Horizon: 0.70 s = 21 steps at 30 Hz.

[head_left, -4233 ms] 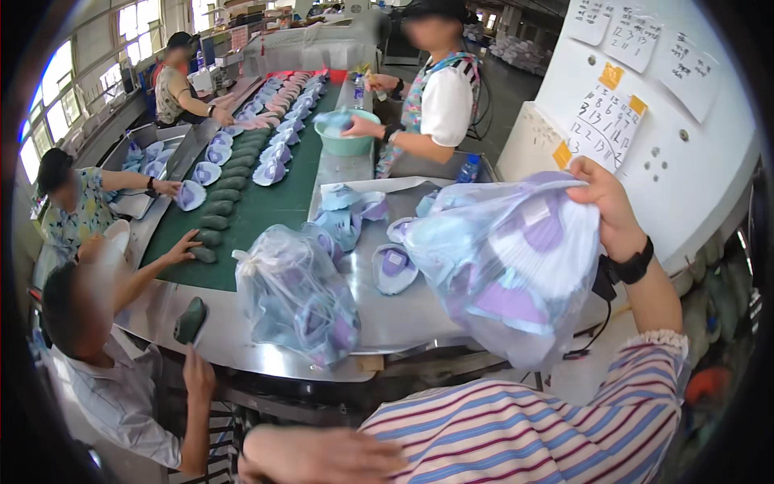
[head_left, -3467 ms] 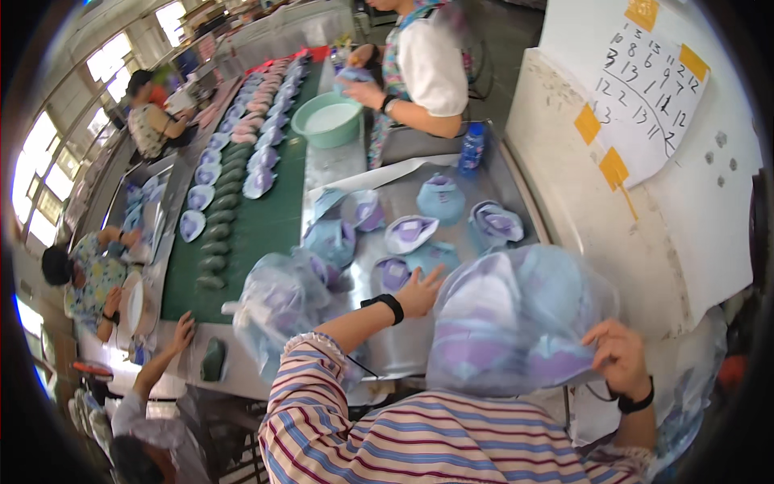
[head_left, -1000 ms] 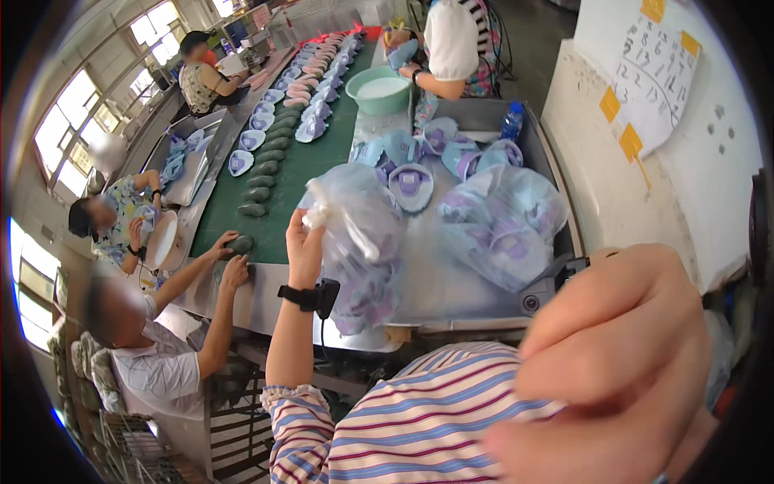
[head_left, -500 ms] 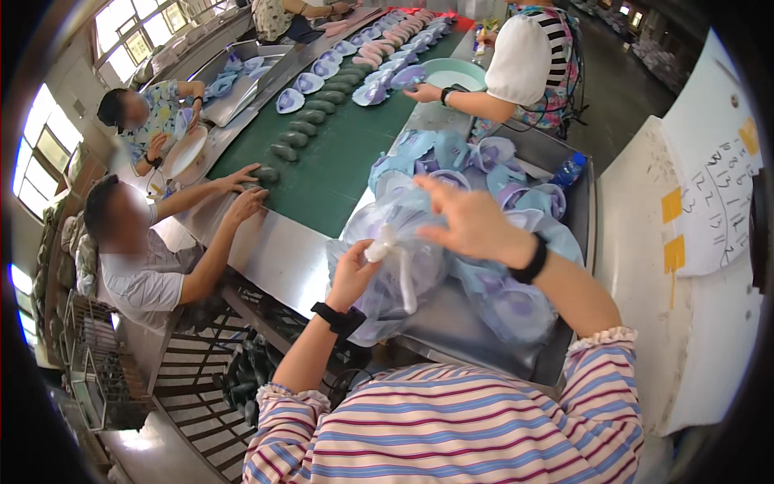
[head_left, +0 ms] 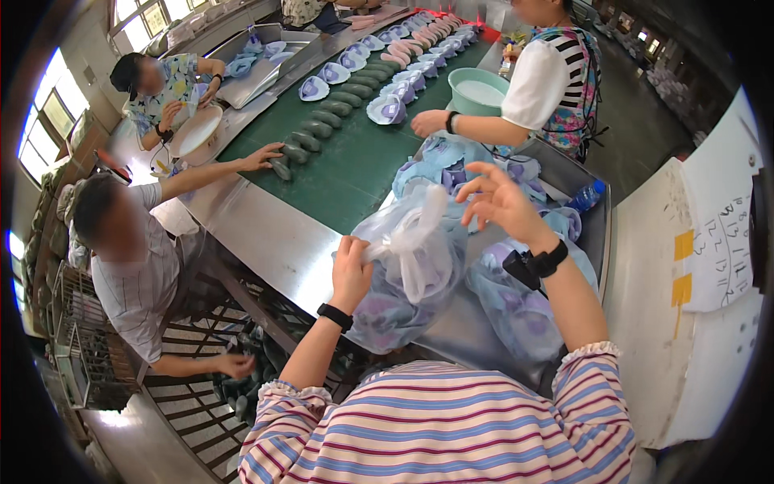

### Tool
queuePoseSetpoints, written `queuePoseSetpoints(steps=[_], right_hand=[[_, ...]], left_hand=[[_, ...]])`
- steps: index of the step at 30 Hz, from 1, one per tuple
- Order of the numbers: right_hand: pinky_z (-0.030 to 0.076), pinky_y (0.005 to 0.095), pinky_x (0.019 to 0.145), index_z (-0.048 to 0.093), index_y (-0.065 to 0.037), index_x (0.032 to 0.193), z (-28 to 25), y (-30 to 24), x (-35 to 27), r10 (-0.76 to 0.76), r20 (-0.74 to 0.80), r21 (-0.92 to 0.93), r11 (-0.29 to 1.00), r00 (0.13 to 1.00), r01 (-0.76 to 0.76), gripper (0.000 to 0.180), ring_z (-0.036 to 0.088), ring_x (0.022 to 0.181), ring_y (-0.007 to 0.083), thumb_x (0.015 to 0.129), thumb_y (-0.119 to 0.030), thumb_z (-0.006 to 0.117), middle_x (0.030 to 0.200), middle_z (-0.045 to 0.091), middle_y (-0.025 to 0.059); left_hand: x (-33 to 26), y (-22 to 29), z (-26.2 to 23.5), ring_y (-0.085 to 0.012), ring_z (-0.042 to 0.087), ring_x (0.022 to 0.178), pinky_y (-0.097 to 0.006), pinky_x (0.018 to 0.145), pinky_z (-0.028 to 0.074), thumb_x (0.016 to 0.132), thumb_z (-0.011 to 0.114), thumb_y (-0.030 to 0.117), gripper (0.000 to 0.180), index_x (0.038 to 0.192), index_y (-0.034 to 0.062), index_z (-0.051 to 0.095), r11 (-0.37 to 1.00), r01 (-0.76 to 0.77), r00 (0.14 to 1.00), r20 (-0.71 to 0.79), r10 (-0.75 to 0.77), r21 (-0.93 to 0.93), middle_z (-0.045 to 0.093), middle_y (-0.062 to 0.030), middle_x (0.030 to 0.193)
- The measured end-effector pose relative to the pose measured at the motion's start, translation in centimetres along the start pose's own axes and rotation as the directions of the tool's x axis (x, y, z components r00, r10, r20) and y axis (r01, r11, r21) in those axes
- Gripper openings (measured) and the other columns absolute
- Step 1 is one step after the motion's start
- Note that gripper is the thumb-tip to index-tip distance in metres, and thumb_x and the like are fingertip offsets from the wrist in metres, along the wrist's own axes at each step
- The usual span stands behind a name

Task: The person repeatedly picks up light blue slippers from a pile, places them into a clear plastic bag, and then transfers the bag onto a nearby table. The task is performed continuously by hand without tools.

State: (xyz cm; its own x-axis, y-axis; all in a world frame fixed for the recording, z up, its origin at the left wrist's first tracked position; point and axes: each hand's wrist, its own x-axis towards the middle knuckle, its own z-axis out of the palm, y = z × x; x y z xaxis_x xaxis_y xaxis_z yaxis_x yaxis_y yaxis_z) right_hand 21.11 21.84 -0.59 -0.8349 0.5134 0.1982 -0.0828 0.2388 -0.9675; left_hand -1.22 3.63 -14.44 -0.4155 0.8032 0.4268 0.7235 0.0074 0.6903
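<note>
Plastic at the knot (head_left: 393,244) of the left bag (head_left: 395,316) on the bench (head_left: 278,246) is pinched by the left hand (head_left: 352,272); the right hand (head_left: 504,203) is spread nearby. Tying seems in hand; loose ends (head_left: 434,211) would need gripping.

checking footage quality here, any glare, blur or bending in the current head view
Head view: windows at left blown out, bent by the lens; metal table glaring beside the left hand; co-workers' faces blurred; left hand, right hand and knotted bag fairly sharp.
</note>
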Motion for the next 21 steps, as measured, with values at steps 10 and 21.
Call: queuePoseSetpoints(steps=[10,21], right_hand=[[0.048,0.0425,0.063,0.061,-0.012,0.072,1.6,9.7,1.9,0.069,0.172,-0.863,0.492,0.983,0.117,0.02,0.062,0.071,0.0315,0.076,-0.031,0.058,0.071,0.062,0.012],[0.048,0.0445,0.071,0.065,-0.01,0.099,-7.2,10.9,-4.4,0.378,-0.197,-0.898,0.302,0.905,-0.321,0.026,0.062,0.086,0.0344,0.079,-0.027,0.063,0.092,0.066,0.0153]], left_hand=[[2.7,-0.7,-4.4,-0.0298,0.06,0.076,-0.039,0.072,0.047,0.064,0.061,0.003,0.01,0.073,0.0072,0.063,0.915,-0.287,0.954,-0.002,0.3,0.283,0.062,-0.0082,0.075],[-0.8,-6.3,-10.5,-0.0329,0.05,0.112,-0.038,0.096,0.038,0.065,0.055,-0.002,0.038,0.101,0.005,0.063,0.969,0.11,0.988,-0.129,-0.083,0.221,0.059,-0.0141,0.113]])
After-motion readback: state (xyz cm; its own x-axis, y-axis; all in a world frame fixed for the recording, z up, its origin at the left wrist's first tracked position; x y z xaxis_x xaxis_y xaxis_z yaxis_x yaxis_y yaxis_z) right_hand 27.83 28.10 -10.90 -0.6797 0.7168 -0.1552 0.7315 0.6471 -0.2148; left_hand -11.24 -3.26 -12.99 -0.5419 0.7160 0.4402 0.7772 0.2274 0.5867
